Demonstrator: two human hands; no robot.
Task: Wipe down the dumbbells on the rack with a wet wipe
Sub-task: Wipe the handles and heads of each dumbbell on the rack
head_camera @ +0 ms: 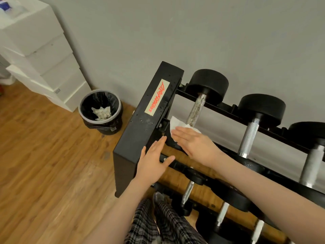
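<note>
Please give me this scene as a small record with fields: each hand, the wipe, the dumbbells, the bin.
right hand: flat, pressing wet wipe on the near end of the leftmost dumbbell
left hand: open, fingers straight, by rack end panel
top-row dumbbells: three visible
bin: on floor left of rack, crumpled wipes inside

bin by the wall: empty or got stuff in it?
Not empty. The round grey bin with a black liner holds crumpled white wipes at the bottom.
</note>
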